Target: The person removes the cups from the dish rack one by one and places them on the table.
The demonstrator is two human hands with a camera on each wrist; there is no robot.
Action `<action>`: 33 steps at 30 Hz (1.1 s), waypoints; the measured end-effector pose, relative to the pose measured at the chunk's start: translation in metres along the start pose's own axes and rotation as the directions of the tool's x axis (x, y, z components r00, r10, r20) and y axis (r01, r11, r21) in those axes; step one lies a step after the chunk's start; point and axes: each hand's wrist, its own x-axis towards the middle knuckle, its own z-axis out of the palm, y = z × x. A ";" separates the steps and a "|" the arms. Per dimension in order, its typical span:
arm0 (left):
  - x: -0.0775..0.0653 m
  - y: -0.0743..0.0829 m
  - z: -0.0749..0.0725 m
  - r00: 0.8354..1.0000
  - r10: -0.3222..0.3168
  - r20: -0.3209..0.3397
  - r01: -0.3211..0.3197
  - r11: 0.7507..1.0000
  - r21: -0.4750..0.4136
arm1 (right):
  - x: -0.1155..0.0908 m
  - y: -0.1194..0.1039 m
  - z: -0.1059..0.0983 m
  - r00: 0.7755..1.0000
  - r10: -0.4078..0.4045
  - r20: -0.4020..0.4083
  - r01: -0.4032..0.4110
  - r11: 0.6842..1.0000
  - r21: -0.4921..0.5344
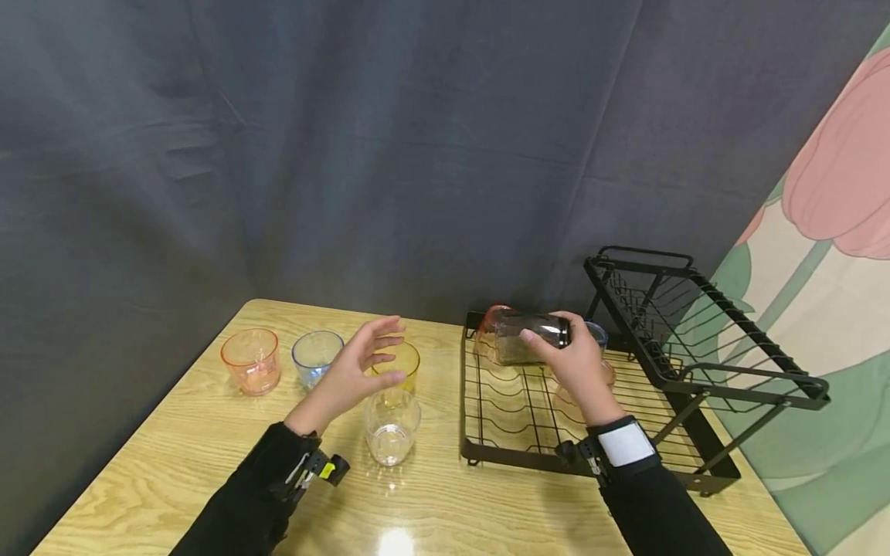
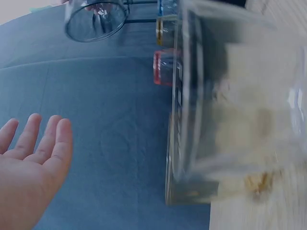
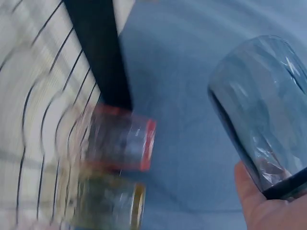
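Over the dish rack [image 1: 514, 458], my right hand [image 1: 573, 359] grips a smoky grey glass [image 1: 518, 340] that lies on its side in the air. The right wrist view shows this grey glass [image 3: 268, 105] apart from the rack's wires. My left hand [image 1: 354, 374] has its fingers spread and holds nothing. It hovers by a clear glass [image 1: 391, 436] and a yellow glass [image 1: 406, 361] on the table. In the rack, a red-rimmed glass [image 3: 120, 139] sits beside a yellow-rimmed glass [image 3: 108, 201]. A blue-rimmed glass [image 1: 596, 333] is partly hidden behind my right hand.
At the table's left stand an orange-rimmed glass [image 1: 253, 367] and a blue-rimmed glass on the table [image 1: 311, 359]. The rack's raised upper tier [image 1: 723, 371] slopes up on the right. A dark curtain [image 1: 417, 154] hangs behind the wooden table [image 1: 208, 440].
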 end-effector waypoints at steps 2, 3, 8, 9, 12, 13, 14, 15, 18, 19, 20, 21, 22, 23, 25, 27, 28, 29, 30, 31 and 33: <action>0.003 0.002 0.004 1.000 0.029 -0.012 -0.030 0.999 -0.044 | -0.005 -0.005 0.001 1.000 0.007 0.001 -0.007 0.994 0.113; 0.004 0.003 0.006 0.999 0.044 -0.017 -0.045 0.997 -0.065 | -0.007 -0.008 0.001 1.000 0.007 0.010 -0.009 0.985 0.174; 0.012 0.007 0.018 0.997 0.075 -0.033 -0.080 0.985 -0.154 | -0.020 -0.025 0.005 0.998 -0.016 0.058 -0.015 0.865 0.502; 0.013 0.008 0.021 0.996 0.080 -0.032 -0.084 0.983 -0.166 | -0.022 -0.028 0.007 0.997 -0.032 0.066 -0.012 0.822 0.569; 0.018 0.010 0.030 0.995 0.094 -0.026 -0.098 0.976 -0.193 | -0.029 -0.037 0.012 0.993 -0.077 0.089 -0.011 0.692 0.722; 0.020 0.010 0.033 0.995 0.102 -0.023 -0.104 0.974 -0.201 | -0.031 -0.039 0.014 0.991 -0.090 0.099 -0.017 0.647 0.762; 0.021 0.010 0.035 0.994 0.109 -0.019 -0.111 0.972 -0.207 | -0.033 -0.041 0.017 0.988 -0.105 0.109 -0.023 0.607 0.795; 0.023 0.011 0.038 0.993 0.120 -0.014 -0.120 0.968 -0.220 | -0.035 -0.043 0.019 0.985 -0.119 0.121 -0.031 0.575 0.817; 0.027 0.013 0.047 0.991 0.134 -0.003 -0.130 0.960 -0.246 | -0.041 -0.049 0.025 0.972 -0.177 0.157 -0.056 0.473 0.879; 0.027 0.013 0.049 0.991 0.133 0.002 -0.128 0.960 -0.250 | -0.042 -0.051 0.028 0.964 -0.204 0.169 -0.062 0.448 0.892; 0.028 0.014 0.052 0.992 0.129 0.007 -0.123 0.959 -0.254 | -0.044 -0.052 0.030 0.956 -0.233 0.180 -0.066 0.425 0.903; 0.029 0.015 0.054 0.992 0.122 0.012 -0.115 0.960 -0.257 | -0.045 -0.054 0.032 0.948 -0.256 0.187 -0.072 0.401 0.913; 0.029 0.015 0.056 0.994 0.109 0.016 -0.102 0.962 -0.253 | -0.047 -0.056 0.034 0.942 -0.272 0.196 -0.085 0.372 0.924; 0.029 0.016 0.057 0.995 0.098 0.022 -0.089 0.965 -0.247 | -0.048 -0.057 0.035 0.936 -0.286 0.207 -0.101 0.345 0.933; 0.030 0.017 0.060 0.995 0.088 0.038 -0.076 0.966 -0.246 | -0.052 -0.060 0.038 0.916 -0.327 0.234 -0.131 0.307 0.943; 0.030 0.019 0.063 0.995 0.088 0.054 -0.072 0.966 -0.248 | -0.055 -0.061 0.042 0.898 -0.354 0.261 -0.178 0.250 0.952; 0.031 0.019 0.064 0.994 0.091 0.057 -0.075 0.968 -0.239 | -0.057 -0.062 0.044 0.887 -0.372 0.276 -0.202 0.226 0.953; 0.031 0.020 0.065 0.993 0.105 0.061 -0.088 0.968 -0.233 | -0.059 -0.063 0.046 0.875 -0.391 0.286 -0.222 0.203 0.954; 0.032 0.020 0.066 0.990 0.123 0.065 -0.104 0.966 -0.235 | -0.060 -0.063 0.048 0.864 -0.408 0.295 -0.241 0.179 0.954; 0.032 0.021 0.067 0.988 0.142 0.068 -0.122 0.964 -0.236 | -0.062 -0.063 0.050 0.853 -0.424 0.305 -0.263 0.157 0.952; 0.033 0.021 0.068 0.981 0.179 0.071 -0.157 0.958 -0.238 | -0.064 -0.063 0.053 0.836 -0.449 0.315 -0.293 0.119 0.949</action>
